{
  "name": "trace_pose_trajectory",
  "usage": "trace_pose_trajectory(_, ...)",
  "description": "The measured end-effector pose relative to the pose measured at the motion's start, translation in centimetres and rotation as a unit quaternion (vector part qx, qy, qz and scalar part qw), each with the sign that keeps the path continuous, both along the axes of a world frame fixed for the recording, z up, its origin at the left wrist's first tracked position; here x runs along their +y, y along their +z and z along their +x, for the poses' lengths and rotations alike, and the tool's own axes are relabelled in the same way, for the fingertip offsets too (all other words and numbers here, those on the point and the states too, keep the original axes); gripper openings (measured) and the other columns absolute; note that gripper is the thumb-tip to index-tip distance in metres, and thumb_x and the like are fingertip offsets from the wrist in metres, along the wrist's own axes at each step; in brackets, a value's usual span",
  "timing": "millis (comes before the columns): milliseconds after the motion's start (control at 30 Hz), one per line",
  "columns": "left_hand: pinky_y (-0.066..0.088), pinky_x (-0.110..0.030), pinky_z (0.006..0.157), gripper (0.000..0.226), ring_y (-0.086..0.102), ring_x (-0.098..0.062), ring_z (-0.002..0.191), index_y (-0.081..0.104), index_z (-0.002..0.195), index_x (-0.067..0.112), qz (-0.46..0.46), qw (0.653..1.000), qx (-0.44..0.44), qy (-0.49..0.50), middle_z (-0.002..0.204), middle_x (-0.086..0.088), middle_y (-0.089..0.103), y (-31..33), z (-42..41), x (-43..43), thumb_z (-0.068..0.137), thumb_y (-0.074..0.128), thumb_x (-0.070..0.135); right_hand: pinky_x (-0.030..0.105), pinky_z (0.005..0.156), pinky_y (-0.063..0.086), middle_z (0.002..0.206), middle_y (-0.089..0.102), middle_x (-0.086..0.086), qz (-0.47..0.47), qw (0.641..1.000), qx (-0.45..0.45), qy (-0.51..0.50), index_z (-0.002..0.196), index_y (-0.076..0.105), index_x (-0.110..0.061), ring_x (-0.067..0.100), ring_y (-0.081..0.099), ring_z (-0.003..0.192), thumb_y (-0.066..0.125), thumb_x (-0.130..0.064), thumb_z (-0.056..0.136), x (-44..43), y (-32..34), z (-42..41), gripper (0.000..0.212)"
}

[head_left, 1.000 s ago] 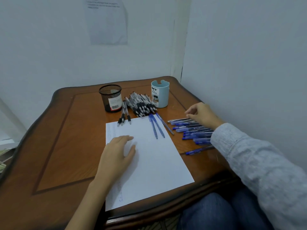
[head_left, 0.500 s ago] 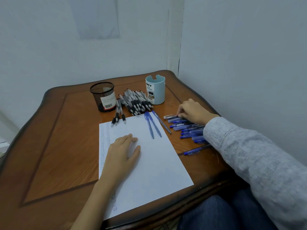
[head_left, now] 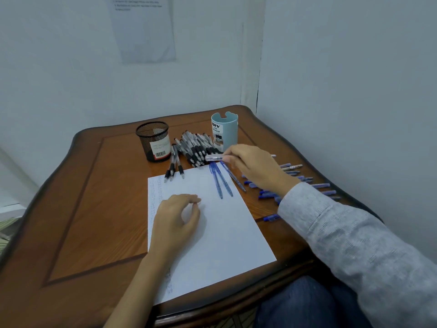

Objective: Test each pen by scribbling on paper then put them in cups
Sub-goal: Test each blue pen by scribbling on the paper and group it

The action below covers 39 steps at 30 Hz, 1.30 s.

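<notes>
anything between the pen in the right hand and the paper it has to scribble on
Yes: two blue pens lie on the paper at its far right, just below the held pen in the right hand. The left hand rests further left. The sheet's near right part looks bare.

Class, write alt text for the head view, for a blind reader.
A right hand holds a blue pen above a wooden table; the left hand rests on a white sheet of paper. Behind stand a black mesh cup and a pale blue cup.
</notes>
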<state>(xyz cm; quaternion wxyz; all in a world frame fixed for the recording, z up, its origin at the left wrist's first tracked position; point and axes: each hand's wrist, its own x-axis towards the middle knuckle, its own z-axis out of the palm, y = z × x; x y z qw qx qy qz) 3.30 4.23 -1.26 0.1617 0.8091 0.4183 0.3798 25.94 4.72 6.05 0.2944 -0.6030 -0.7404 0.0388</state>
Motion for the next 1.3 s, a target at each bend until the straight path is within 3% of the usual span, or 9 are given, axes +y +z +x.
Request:
trace_pose_trajectory(167,0.040,-0.009,0.079,0.025,0.058,-0.002,0.082,0.072,0.091,0.014,0.050,0.992,-0.104,0.046,0.089,0.007,0.071,1.8,-0.7,-1.0,0.085,0.052,0.026,0.019,0.065,0.044,0.104,0.072,0.003,0.082,0.995,-0.052,-0.007,0.119,0.068,-0.018,0.017,0.064,0.090,0.055,-0.038,0.094,-2.0,-0.8,-3.1,0.034)
trace_pose_trajectory(433,0.051,-0.036,0.080,0.020,0.061,-0.005,0.084,0.071,0.094,0.020,0.042,0.994,-0.078,0.070,0.091,0.016,0.066,1.7,-4.3,-2.0,0.085,0.053,0.023,0.025,0.054,0.039,0.093,0.074,-0.007,0.025,0.997,-0.074,-0.014,0.118,0.068,-0.033,0.011,0.063,0.078,0.049,-0.055,0.092,-4.3,-3.0,-6.3,0.038)
trace_pose_trajectory(533,0.049,-0.040,0.084,0.018,0.058,-0.007,0.086,0.070,0.100,0.020,0.029,0.997,-0.022,0.066,0.098,0.013,0.067,1.0,-5.9,-1.9,0.090,0.055,0.025,0.019,0.048,0.025,0.068,0.061,-0.010,-0.035,0.993,-0.105,-0.027,0.111,0.066,-0.034,0.006,0.055,0.067,0.046,-0.058,0.092,-4.7,-3.8,-7.4,0.036)
trace_pose_trajectory(700,0.039,-0.035,0.100,0.030,0.050,-0.011,0.120,0.063,0.120,0.020,-0.022,0.993,0.109,0.050,0.128,0.007,0.059,-0.2,-8.4,-1.7,0.093,0.058,0.033,0.021,0.050,0.023,0.069,0.056,-0.011,-0.111,0.985,-0.121,-0.059,0.098,0.059,-0.031,0.006,0.053,0.068,0.049,-0.067,0.085,-5.4,-4.0,-8.4,0.040)
trace_pose_trajectory(867,0.030,-0.034,0.106,0.036,0.042,-0.010,0.132,0.060,0.125,0.019,-0.062,0.992,0.097,0.047,0.138,0.005,0.052,-0.3,-8.9,-2.0,0.093,0.058,0.036,0.027,0.060,0.034,0.084,0.059,-0.006,-0.211,0.965,-0.131,-0.084,0.115,0.053,-0.025,0.015,0.058,0.087,0.045,-0.053,0.095,-5.4,-2.7,-8.1,0.035)
trace_pose_trajectory(933,0.029,-0.035,0.109,0.036,0.040,-0.011,0.134,0.060,0.125,0.019,-0.066,0.993,0.091,0.047,0.140,0.004,0.051,-0.3,-8.9,-2.0,0.093,0.058,0.036,0.030,0.068,0.045,0.083,0.061,0.000,-0.264,0.962,-0.030,-0.064,0.129,0.046,-0.025,0.017,0.060,0.083,0.046,-0.026,0.101,-5.5,-2.0,-7.7,0.028)
trace_pose_trajectory(1067,0.029,-0.033,0.109,0.036,0.041,-0.013,0.133,0.060,0.125,0.017,-0.062,0.994,0.079,0.042,0.138,0.002,0.053,-0.3,-8.9,-2.1,0.093,0.059,0.034,0.025,0.047,0.050,0.091,0.065,0.018,-0.235,0.912,0.337,-0.002,0.130,0.041,-0.020,0.018,0.058,0.053,0.035,0.000,0.101,-6.5,-0.8,-7.9,0.036)
trace_pose_trajectory(1233,0.037,-0.038,0.106,0.022,0.050,-0.012,0.123,0.067,0.110,0.017,-0.046,0.997,0.053,0.044,0.124,0.003,0.063,-0.3,-9.1,-2.4,0.091,0.063,0.027,0.029,0.074,0.058,0.100,0.071,0.019,-0.197,0.625,0.750,0.087,0.117,0.058,-0.001,0.026,0.071,0.084,0.029,-0.001,0.096,-7.8,-0.1,-9.5,0.036)
trace_pose_trajectory(1300,0.044,-0.043,0.097,0.009,0.058,-0.007,0.105,0.071,0.094,0.018,-0.017,0.998,0.036,0.050,0.105,0.008,0.069,-0.2,-9.3,-2.5,0.088,0.064,0.019,0.030,0.084,0.055,0.113,0.070,0.011,-0.165,0.609,0.769,0.099,0.114,0.059,-0.008,0.023,0.069,0.101,0.036,0.001,0.095,-8.1,-0.5,-10.3,0.031)
